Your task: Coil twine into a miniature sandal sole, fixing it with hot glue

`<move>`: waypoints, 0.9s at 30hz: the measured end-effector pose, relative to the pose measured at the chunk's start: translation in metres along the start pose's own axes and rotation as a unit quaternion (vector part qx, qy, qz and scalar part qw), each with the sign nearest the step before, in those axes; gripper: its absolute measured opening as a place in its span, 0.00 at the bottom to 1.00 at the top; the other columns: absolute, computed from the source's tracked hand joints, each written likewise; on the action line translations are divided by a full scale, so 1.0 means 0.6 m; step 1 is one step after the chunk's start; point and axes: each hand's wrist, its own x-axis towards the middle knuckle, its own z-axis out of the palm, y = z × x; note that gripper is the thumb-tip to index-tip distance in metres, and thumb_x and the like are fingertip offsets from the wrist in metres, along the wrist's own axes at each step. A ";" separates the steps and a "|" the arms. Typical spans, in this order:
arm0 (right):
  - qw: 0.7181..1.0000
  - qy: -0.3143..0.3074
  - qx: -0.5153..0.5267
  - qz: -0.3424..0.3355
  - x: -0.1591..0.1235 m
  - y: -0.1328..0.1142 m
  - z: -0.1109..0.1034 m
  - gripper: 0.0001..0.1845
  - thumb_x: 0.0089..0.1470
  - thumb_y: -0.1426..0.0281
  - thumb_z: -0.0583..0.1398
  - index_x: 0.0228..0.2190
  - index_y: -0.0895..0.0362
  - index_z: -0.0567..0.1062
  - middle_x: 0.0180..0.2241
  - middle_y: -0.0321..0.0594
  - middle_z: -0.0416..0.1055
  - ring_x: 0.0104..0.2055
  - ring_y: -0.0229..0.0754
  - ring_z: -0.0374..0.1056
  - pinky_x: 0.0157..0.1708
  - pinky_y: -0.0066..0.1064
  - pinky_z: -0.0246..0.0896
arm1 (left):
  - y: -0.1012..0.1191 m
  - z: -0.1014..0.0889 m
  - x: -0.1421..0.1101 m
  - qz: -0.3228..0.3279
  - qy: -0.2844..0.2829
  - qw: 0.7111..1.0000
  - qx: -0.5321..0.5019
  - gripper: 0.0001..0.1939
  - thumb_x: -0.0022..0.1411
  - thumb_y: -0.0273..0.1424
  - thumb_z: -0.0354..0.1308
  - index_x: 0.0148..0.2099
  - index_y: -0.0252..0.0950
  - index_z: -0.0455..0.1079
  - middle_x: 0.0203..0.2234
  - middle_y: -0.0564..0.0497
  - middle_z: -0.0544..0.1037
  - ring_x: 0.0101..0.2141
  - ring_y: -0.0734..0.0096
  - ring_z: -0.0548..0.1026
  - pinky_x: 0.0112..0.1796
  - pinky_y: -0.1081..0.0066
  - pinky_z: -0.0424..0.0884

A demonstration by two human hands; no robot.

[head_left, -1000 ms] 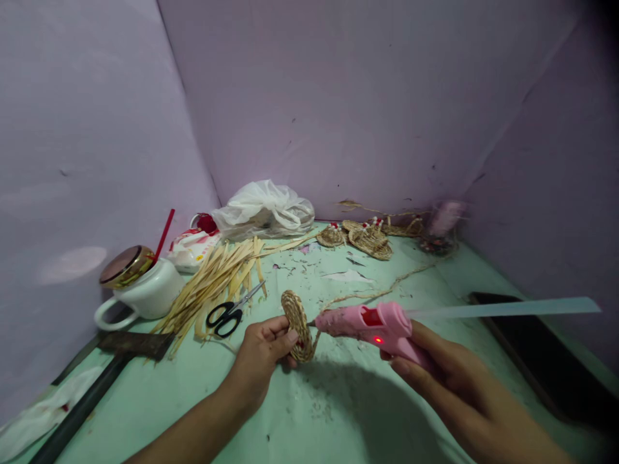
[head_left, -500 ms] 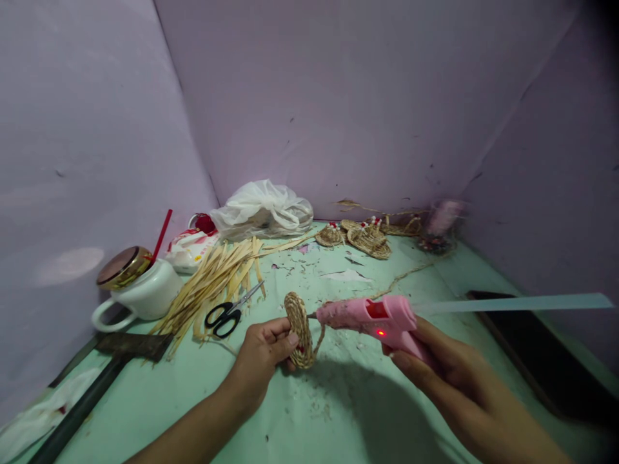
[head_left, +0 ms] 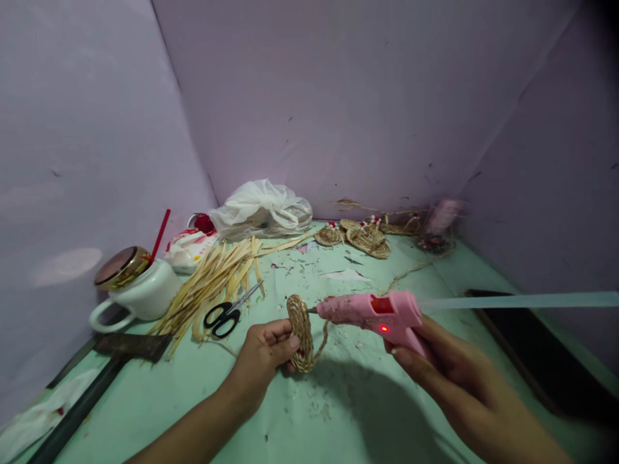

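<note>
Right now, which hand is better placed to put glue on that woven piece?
The right hand, I'd judge: it holds the pink glue gun, whose nozzle points at the woven piece. The left hand is busy holding that piece.

No lettering, brand or number can be read. At nine o'clock from the view's centre, a white packet (head_left: 189,251) carries red and yellow print too small to decipher; farther out at nine, a gold-rimmed container (head_left: 122,268) shows indistinct markings.
</note>
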 end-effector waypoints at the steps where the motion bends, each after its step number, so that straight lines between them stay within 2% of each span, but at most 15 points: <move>1: 1.000 -0.005 -0.002 0.001 0.001 0.000 0.000 0.21 0.58 0.60 0.53 0.51 0.52 0.68 0.27 0.35 0.68 0.31 0.43 0.67 0.26 0.29 0.64 | 0.000 0.000 0.000 0.000 -0.001 1.000 -0.001 0.16 0.46 0.41 0.65 0.28 0.31 0.74 0.19 0.51 0.70 0.20 0.78 0.63 0.21 0.76 0.58; 10: 1.000 0.008 -0.002 -0.012 0.004 -0.001 0.002 0.19 0.59 0.61 0.52 0.51 0.49 0.67 0.28 0.34 0.69 0.29 0.40 0.65 0.28 0.28 0.63 | -0.001 0.000 -0.001 0.001 0.003 1.000 -0.006 0.16 0.44 0.41 0.66 0.27 0.31 0.74 0.18 0.51 0.70 0.19 0.78 0.63 0.21 0.76 0.57; 17: 0.999 -0.017 -0.036 -0.016 0.006 -0.008 -0.006 0.18 0.58 0.60 0.51 0.47 0.51 0.70 0.22 0.32 0.64 0.25 0.41 0.64 0.20 0.27 0.60 | 0.001 0.000 0.001 -0.006 0.012 1.000 -0.017 0.17 0.43 0.41 0.67 0.29 0.30 0.75 0.19 0.51 0.71 0.19 0.78 0.63 0.21 0.76 0.58; 27: 0.999 -0.020 -0.031 0.006 0.004 -0.007 -0.007 0.19 0.58 0.59 0.52 0.47 0.53 0.72 0.22 0.34 0.66 0.22 0.39 0.62 0.21 0.29 0.62 | 0.002 0.000 0.002 -0.009 0.019 0.999 -0.024 0.17 0.43 0.40 0.67 0.30 0.30 0.76 0.19 0.51 0.72 0.20 0.78 0.64 0.20 0.77 0.58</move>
